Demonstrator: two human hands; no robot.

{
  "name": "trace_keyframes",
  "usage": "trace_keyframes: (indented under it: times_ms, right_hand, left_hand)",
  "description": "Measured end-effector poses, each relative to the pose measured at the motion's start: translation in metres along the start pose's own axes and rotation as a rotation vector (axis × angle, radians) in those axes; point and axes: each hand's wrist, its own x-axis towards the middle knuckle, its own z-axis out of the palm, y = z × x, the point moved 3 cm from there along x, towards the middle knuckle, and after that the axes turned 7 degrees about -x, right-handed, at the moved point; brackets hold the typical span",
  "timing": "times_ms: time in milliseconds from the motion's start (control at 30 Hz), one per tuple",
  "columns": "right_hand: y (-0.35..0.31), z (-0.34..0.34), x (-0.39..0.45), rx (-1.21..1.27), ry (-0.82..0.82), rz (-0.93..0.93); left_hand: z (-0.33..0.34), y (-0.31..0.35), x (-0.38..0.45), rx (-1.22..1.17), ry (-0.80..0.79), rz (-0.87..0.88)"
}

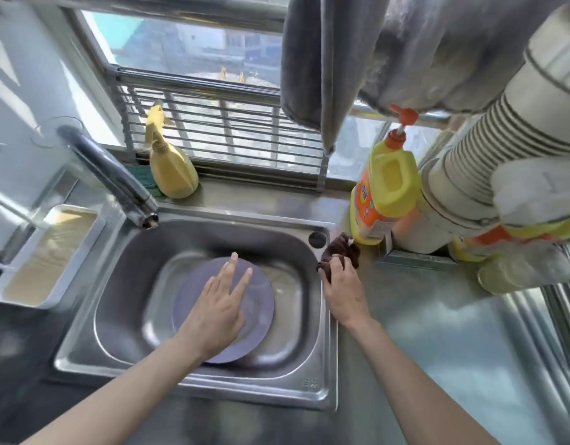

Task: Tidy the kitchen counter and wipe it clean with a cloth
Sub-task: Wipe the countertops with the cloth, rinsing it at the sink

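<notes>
Right hand (339,289) at the right rim of the sink (329,319), fingers curled round a dark brown cloth (341,250), bunched, its loose end spilling forward past the knuckles toward the window. Cloth on the steel tabletop (421,332) at the sink's far right corner, beside the round overflow cap; just short of the yellow detergent jug (384,191); touching or not, cannot tell.

Left hand (219,308) slack and flat, fingers straight and spread, lying over a purple plate (261,303) in the basin. Pressing or only hovering: not clear, frame blurred there. Nothing gripped.

Key relation: bare tabletop stretches right of and back toward the body from the cloth hand, well apart from the left hand, which lies across the basin. Right hand plainly the nearer, already loaded. Long run of open steel goes from the jug corner toward the body along the sink's right flank.

Likely next: sweep cloth toward the body along that strip. Risk: jug and the stacked paper cups (489,149) crowd the far end; a forward stroke could nudge them.

Elsewhere: yellow spray bottle (171,165) on the sill ledge behind the tap (113,178); grey towel (312,59) hanging overhead.
</notes>
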Motion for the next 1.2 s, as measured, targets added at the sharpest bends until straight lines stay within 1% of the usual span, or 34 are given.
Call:
trace_keyframes:
  times_ms: [67,167,333,433,533,633,733,867,967,1100,1200]
  right_hand:
    - [-0.002,-0.001,-0.025,-0.02,0.004,-0.012]
    - [-0.009,-0.005,-0.062,-0.059,0.024,-0.038]
    - [-0.017,-0.01,-0.128,-0.154,0.05,-0.087]
    - [-0.019,-0.01,-0.169,-0.182,0.018,-0.084]
    - [-0.026,-0.012,-0.204,-0.202,-0.03,-0.056]
    - [-0.033,-0.011,-0.235,-0.251,-0.042,-0.047]
    - [-0.041,-0.002,-0.266,-0.214,-0.048,-0.053]
    - [-0.074,0.027,-0.299,-0.185,-0.135,-0.297]
    - [-0.106,0.043,-0.293,-0.091,-0.184,-0.369]
    - [-0.134,0.058,-0.269,0.02,-0.232,-0.459]
    - [-0.157,0.065,-0.255,0.124,-0.381,-0.506]
  left_hand:
    - [0.004,-0.001,-0.014,0.102,-0.009,0.007]
    - [0.011,-0.001,-0.046,0.166,-0.096,0.001]
    - [0.028,0.002,-0.108,0.126,-0.105,0.002]
    - [0.032,0.007,-0.139,0.093,-0.083,-0.022]
    - [0.036,0.011,-0.167,-0.03,-0.07,-0.041]
    - [0.044,0.008,-0.192,-0.033,-0.118,-0.114]
    - [0.054,0.0,-0.213,-0.028,-0.161,-0.209]
    - [0.068,-0.017,-0.244,-0.005,-0.222,-0.351]
    - [0.073,-0.03,-0.264,-0.013,-0.252,-0.465]
    - [0.073,-0.048,-0.282,-0.062,-0.211,-0.599]
    - [0.061,-0.057,-0.297,-0.157,-0.142,-0.729]
